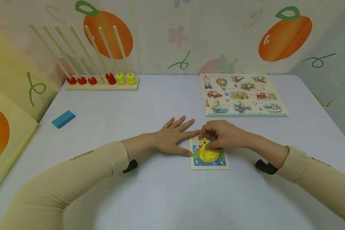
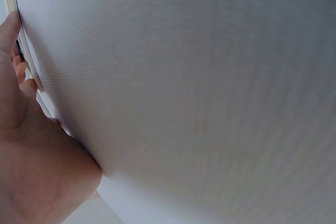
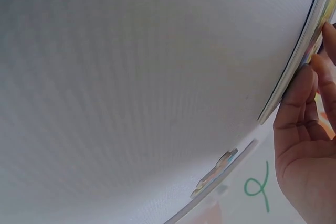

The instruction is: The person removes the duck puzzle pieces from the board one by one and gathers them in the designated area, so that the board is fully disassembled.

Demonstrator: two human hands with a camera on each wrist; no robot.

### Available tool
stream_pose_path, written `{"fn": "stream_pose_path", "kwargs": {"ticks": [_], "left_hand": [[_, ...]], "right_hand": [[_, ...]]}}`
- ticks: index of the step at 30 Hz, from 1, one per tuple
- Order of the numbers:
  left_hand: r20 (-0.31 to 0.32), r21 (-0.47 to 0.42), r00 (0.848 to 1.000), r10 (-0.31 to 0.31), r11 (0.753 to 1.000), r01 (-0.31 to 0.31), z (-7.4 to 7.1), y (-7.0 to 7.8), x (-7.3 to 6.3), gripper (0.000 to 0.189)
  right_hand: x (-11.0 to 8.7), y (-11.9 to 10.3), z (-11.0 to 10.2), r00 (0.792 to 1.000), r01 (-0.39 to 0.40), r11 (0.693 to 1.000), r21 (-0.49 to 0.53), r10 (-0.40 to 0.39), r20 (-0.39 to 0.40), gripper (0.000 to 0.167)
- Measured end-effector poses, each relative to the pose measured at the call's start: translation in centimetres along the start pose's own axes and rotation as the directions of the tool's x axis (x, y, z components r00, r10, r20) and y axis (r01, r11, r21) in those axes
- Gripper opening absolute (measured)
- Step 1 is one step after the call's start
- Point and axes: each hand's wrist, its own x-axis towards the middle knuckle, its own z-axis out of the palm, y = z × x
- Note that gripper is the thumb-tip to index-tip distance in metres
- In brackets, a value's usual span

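Note:
A small jigsaw puzzle (image 1: 209,167) with a yellow duck picture in a pale wooden frame lies flat on the table. My left hand (image 1: 172,137) lies spread beside it, palm down. Its thumb tip meets the frame's left edge and its index finger reaches the top left corner. Over the puzzle's upper part bends my right hand (image 1: 224,134), thumb tip on the duck and the other fingers curled at the top. The right wrist view shows its fingertips (image 3: 315,59) right at the picture's surface; I cannot tell whether a piece is pinched there.
A larger wooden picture board (image 1: 244,95) with vehicle pieces lies behind the right hand. At the back left stands a bead rack (image 1: 102,86) with upright rods and red and yellow beads. A blue block (image 1: 63,119) rests on the left side of the table.

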Motion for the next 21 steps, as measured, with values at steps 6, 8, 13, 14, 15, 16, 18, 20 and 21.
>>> {"fn": "stream_pose_path", "kwargs": {"ticks": [6,8,13,14,15,16,18,20,21], "left_hand": [[0.0,0.003,1.0,0.001,1.0,-0.001,0.04,-0.05,0.08,0.082],[-0.002,0.002,1.0,0.003,1.0,-0.003,0.05,-0.11,0.12,0.082],[-0.005,-0.002,1.0,0.008,1.0,-0.008,0.06,-0.18,0.21,0.082],[-0.006,-0.003,1.0,0.009,1.0,-0.009,0.05,-0.18,0.21,0.082],[-0.006,-0.003,1.0,0.009,1.0,-0.009,0.05,-0.16,0.2,0.082],[-0.006,-0.004,1.0,0.009,1.0,-0.009,0.05,-0.15,0.18,0.082],[-0.006,-0.005,1.0,0.01,1.0,-0.01,0.04,-0.12,0.15,0.082],[-0.004,-0.008,1.0,0.011,1.0,-0.011,-0.01,-0.06,0.07,0.082],[-0.003,-0.008,1.0,0.011,1.0,-0.011,-0.03,-0.05,0.04,0.082]], "right_hand": [[0.06,0.05,0.06,1.0,-0.006,1.0,-0.023,0.006,0.004,0.028],[0.1,0.02,0.05,1.0,-0.011,1.0,-0.029,0.011,0.008,0.028],[0.14,-0.1,-0.06,0.999,-0.019,0.999,-0.043,0.02,0.027,0.027],[0.13,-0.13,-0.1,0.999,-0.018,0.999,-0.043,0.02,0.03,0.027],[0.12,-0.15,-0.12,0.999,-0.017,0.999,-0.041,0.019,0.033,0.027],[0.12,-0.16,-0.13,0.999,-0.018,0.999,-0.04,0.019,0.035,0.027],[0.12,-0.18,-0.13,0.999,-0.018,0.999,-0.037,0.019,0.039,0.027],[0.11,-0.23,-0.15,0.999,-0.014,0.999,-0.033,0.015,0.04,0.026],[0.12,-0.23,-0.15,0.999,-0.013,0.999,-0.034,0.014,0.04,0.026]]}}
